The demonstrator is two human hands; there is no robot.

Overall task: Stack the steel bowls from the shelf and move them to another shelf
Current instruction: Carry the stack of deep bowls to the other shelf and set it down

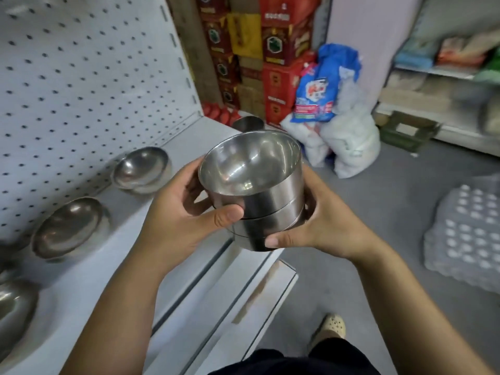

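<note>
A nested stack of shiny straight-walled steel bowls (259,196) is held in the air in front of the person, out past the front edge of the pale grey metal shelf (167,169) with its pegboard back. Seams on the wall suggest three bowls, though blur makes the count uncertain. The left hand (184,212) wraps the stack's near-left side, thumb pressed across the wall just under the top bowl's rim; the right hand (311,226) cups the lower right side, thumb flat against the bottom bowl, fingers hidden behind. Both hands are closed on the stack.

Several wide, shallow steel bowls (142,169) rest apart from one another on the shelf to the left, and one small steel cup-shaped bowl (247,123) stands near its far end.

The stack is probably light and fully rigid, so squeezing will not harm it, but polished walls are slick and nested bowls can slide or rattle against each other. The surest hold is likely what shows here: one palm low to bear the bottom bowl, the other steadying the upper wall. Keeping it level should stop the top bowl tipping out. A drop would dent rather than break them.
</note>
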